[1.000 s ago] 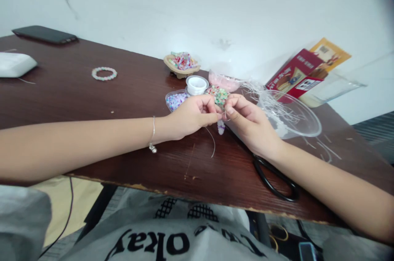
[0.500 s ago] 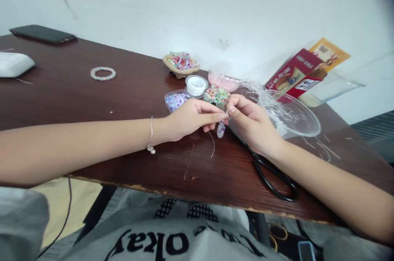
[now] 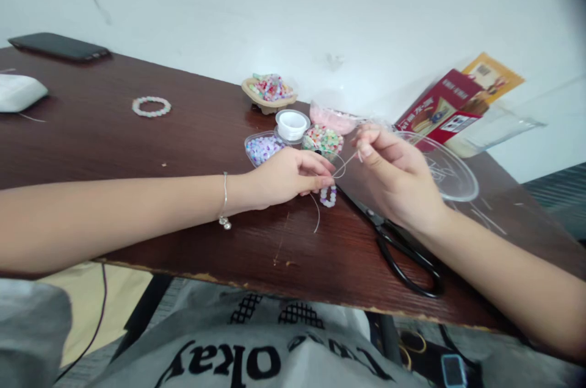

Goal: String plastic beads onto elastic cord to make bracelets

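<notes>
My left hand (image 3: 297, 176) pinches a clear cord between thumb and forefinger. Below those fingertips hangs a small loop of white and purple beads (image 3: 328, 197). One thin tail of the cord (image 3: 317, 217) curves down under the hand. My right hand (image 3: 389, 171) is closed in a pinch on the cord's other stretch, which runs taut between the two hands with a small loop in it. Under my right wrist lie black-handled scissors (image 3: 407, 260), their blades pointing toward the bead loop.
Behind my hands stand a tub of purple beads (image 3: 263, 148), a cord spool (image 3: 292, 125), a tub of green and red beads (image 3: 325, 139) and a tan bowl of beads (image 3: 270, 94). A finished-looking bracelet (image 3: 151, 107), phone (image 3: 59, 46) and red box (image 3: 442, 104) sit farther out.
My right hand has moved right and slightly up, away from my left hand, drawing out the cord between them. The bead loop now faces me more openly. My left hand stays nearly still.
</notes>
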